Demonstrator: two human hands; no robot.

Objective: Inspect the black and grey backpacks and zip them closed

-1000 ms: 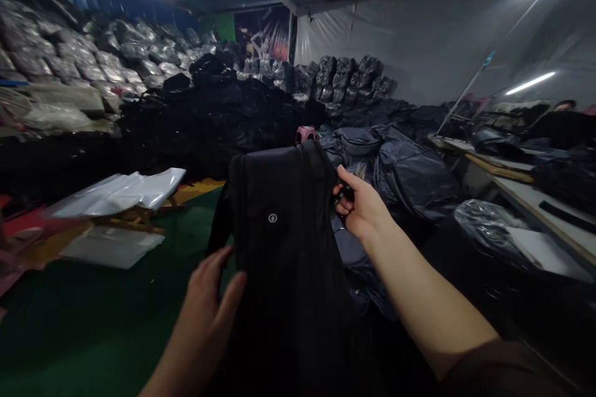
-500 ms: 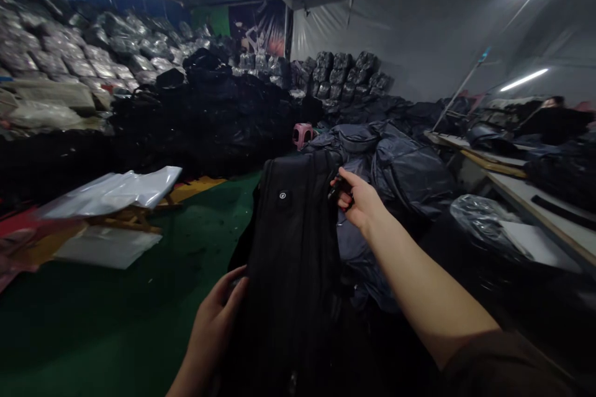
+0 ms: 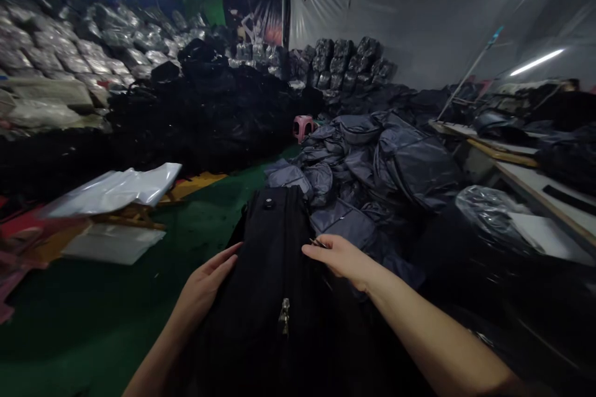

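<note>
A black backpack (image 3: 263,260) stands before me, its top pointing away, with a small round white logo near the top and metal zipper pulls (image 3: 284,317) hanging on its front. My left hand (image 3: 207,279) grips its left side, thumb and fingers against the fabric. On the other side, my right hand (image 3: 338,257) is closed around small dark snips (image 3: 318,242), whose thin tips show past the fingers. That hand is beside the bag's right edge; whether it touches the fabric I cannot tell. The bag's lower part fades into shadow.
Dark blue-grey bags (image 3: 410,161) lie heaped beyond on the right. A pink stool (image 3: 303,128) stands behind. Plastic sheets (image 3: 125,189) rest on a low wooden stand at left. A long worktable (image 3: 544,189) runs along the right, and black bags (image 3: 223,111) are piled at the back.
The backpack has come lower and nearer, showing its zipper pulls. My right hand has moved down and nearer along its right edge with the snips. My left hand stays at the left side.
</note>
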